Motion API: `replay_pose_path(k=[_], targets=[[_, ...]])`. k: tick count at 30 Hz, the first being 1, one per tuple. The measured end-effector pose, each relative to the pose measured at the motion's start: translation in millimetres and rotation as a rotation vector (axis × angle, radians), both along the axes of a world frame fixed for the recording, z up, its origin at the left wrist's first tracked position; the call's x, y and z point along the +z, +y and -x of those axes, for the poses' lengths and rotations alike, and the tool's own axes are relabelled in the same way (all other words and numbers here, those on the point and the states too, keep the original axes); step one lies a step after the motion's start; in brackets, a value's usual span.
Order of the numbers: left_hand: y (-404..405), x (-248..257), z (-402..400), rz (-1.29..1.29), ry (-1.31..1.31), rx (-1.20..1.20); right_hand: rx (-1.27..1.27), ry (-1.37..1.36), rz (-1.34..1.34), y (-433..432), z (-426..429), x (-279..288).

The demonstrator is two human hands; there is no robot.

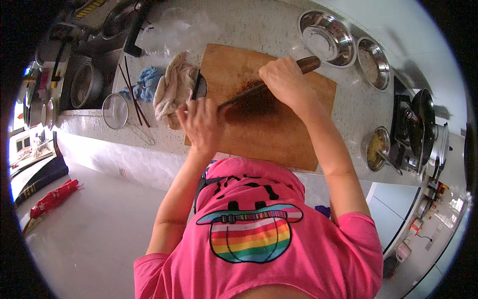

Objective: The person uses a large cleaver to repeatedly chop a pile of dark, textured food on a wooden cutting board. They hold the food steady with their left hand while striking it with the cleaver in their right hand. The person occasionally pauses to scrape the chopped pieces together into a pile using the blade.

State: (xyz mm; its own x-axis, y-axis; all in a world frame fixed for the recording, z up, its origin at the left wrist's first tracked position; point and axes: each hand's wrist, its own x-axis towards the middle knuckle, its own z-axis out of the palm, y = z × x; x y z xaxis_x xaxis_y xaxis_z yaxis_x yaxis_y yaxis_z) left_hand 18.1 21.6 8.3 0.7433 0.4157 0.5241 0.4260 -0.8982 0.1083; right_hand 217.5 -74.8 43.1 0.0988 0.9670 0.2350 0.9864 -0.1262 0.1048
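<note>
My right hand (285,82) grips a kitchen cleaver (241,98) near where its brown wooden handle meets the dark blade. Motion blurs the blade, which slants over a wooden cutting board (291,142). Beside the blade's far end is my left hand (201,125), palm down with fingers spread. Whether its thumb side touches the blade cannot be made out. Dark reddish chopped bits (252,85) lie along the blade's back edge. A crumpled pale cloth (175,88) sits at the board's left, and a dark-handled utensil (196,84) lies between cloth and board.
To the left are a blue cloth (149,83), chopsticks (131,93), a mesh strainer (115,111) and a sink holding a pot (84,85). Steel bowls (345,39) stand at the back right. A bowl of yellowish food (375,147) with a spoon sits near the stove with a wok (425,127).
</note>
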Motion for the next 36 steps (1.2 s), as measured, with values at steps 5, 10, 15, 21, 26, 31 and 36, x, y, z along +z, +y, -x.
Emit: replay_pose_path(k=[5, 10, 15, 21, 26, 31, 36], targets=[[-1.2, 2.5, 0.9, 0.024, 0.026, -0.004, -0.016, 0.035, 0.121, -1.6, 2.4, 5.7], [-9.0, -0.3, -2.5, -0.015, 0.003, -0.011, -0.113, 0.086, 0.209, -10.0, -0.9, -12.6], [0.5, 2.4, 6.5, 0.053, 0.005, -0.056, -0.100, 0.013, 0.139, -13.1, 8.5, -9.5], [-1.0, 1.6, 10.5, 0.072, -0.002, -0.082, -0.146, 0.051, 0.231, -20.9, 21.2, 9.0], [-9.4, -3.4, 7.3, -0.028, 0.045, -0.094, -0.170, 0.135, 0.146, -23.1, 7.1, -14.3], [10.3, 9.7, 13.6, 0.230, 0.055, -0.126, -0.114, 0.294, 0.296, -27.7, 20.0, 27.5], [7.9, 28.4, 13.7, 0.264, -0.231, -0.026, -0.289, 0.405, 0.185, -65.5, 19.0, 48.8]])
